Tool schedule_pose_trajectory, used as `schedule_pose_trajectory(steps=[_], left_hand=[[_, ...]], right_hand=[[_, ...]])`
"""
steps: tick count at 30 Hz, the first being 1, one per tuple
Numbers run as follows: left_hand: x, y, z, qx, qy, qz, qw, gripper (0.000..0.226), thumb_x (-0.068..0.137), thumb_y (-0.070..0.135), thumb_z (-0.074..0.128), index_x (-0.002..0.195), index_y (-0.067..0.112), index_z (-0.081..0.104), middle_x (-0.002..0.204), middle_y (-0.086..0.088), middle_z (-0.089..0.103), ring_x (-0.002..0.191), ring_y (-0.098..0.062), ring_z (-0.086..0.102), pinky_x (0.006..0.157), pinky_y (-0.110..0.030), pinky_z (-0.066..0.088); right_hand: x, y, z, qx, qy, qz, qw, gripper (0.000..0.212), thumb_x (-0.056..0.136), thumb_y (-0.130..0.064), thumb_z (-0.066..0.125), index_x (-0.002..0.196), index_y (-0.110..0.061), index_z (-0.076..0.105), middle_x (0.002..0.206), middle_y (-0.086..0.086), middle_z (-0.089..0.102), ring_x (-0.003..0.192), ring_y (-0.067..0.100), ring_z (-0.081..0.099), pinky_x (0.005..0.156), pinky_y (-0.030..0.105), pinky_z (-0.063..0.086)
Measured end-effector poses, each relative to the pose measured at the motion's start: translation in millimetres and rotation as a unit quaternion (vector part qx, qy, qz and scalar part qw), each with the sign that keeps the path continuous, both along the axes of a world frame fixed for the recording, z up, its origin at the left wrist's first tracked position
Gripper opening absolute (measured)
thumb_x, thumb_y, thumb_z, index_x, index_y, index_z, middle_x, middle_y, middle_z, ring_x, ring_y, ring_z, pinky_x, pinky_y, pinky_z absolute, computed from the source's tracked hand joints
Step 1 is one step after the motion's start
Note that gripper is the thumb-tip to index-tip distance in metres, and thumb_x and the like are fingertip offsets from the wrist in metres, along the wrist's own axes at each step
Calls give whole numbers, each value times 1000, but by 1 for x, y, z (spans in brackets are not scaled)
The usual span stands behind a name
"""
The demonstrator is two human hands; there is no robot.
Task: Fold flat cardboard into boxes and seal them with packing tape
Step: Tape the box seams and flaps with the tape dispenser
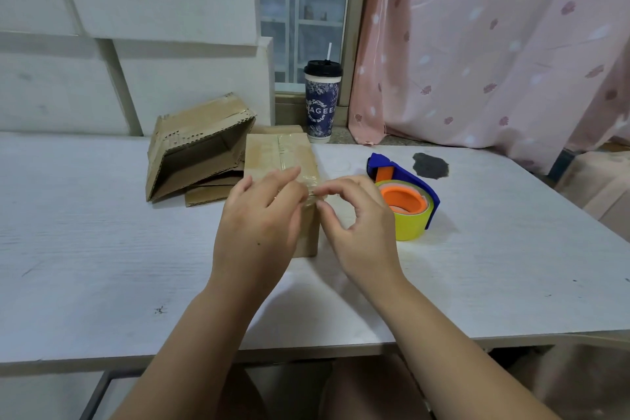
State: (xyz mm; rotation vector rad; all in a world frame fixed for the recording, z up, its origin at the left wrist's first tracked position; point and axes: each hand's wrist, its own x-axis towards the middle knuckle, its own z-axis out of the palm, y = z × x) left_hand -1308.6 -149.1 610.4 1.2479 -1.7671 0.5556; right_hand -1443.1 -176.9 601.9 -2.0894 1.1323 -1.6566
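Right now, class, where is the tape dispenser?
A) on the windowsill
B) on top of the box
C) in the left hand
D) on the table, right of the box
D: the tape dispenser lies on the table, right of the box.

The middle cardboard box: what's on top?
The box has clear tape along its top seam. The left hand rests on its near end and the right hand pinches tape there, hiding that end.
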Motion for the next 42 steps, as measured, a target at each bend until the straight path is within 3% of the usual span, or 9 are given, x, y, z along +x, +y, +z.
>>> schedule_pose_trajectory(steps=[6,13,18,22,27,31,35,38,42], left_hand=[[7,-3,2,24,-19,-16,999,12,86,14,46,83,15,58,84,-1,68,90,-24,64,90,-40,43],[11,-4,6,62,-37,-27,997,18,88,20,42,83,13,58,83,0,68,85,-24,64,91,-31,38],[12,-3,4,56,-30,-32,997,16,90,21,43,88,15,58,87,0,68,88,-18,60,91,-39,43],[12,-5,4,73,-29,-49,996,4,87,20,44,90,22,45,88,-2,68,85,-25,63,89,-40,43],[9,-3,7,91,-27,-34,995,12,88,19,45,85,13,55,83,-2,66,75,-27,61,88,-45,45],[5,-1,6,91,-11,-19,996,13,88,17,45,84,13,57,83,-1,67,76,-25,63,89,-42,43],[3,2,9,92,14,-25,995,18,88,19,45,83,12,61,85,0,69,79,-21,62,87,-34,38],[8,5,18,130,22,-38,991,9,83,18,63,91,14,63,92,4,69,83,-12,55,79,-25,38],[22,6,24,207,46,-88,973,49,71,28,80,115,22,58,108,16,55,93,5,42,79,-4,30]], right_hand=[[-8,-7,8,-78,76,5,994,10,74,2,65,76,-7,62,91,2,56,89,7,50,81,8,36],[-27,-22,17,-225,247,-16,942,12,80,-9,72,74,-6,62,75,6,62,71,25,54,64,33,43],[-24,-21,5,-239,235,-21,942,9,83,-5,64,74,-4,62,72,9,59,67,29,53,59,37,43],[-21,-9,-11,-158,249,-16,955,7,80,-11,54,74,-8,56,73,6,56,69,27,50,59,42,45],[-10,12,12,105,-171,10,980,31,88,-2,50,97,-31,50,106,-12,60,104,2,55,91,24,44],[9,28,10,258,-117,118,952,61,91,-48,37,148,-30,23,144,-25,30,127,-18,26,106,8,22],[22,34,-7,303,-70,143,940,68,96,-46,39,150,-34,1,140,-34,11,128,-19,10,104,5,14],[16,31,-6,334,-42,131,932,72,92,-57,44,151,-30,13,150,-24,17,136,-8,18,114,20,18],[-4,17,14,261,-109,95,954,47,99,-35,40,146,-28,33,141,-22,36,129,-11,29,108,14,22]])
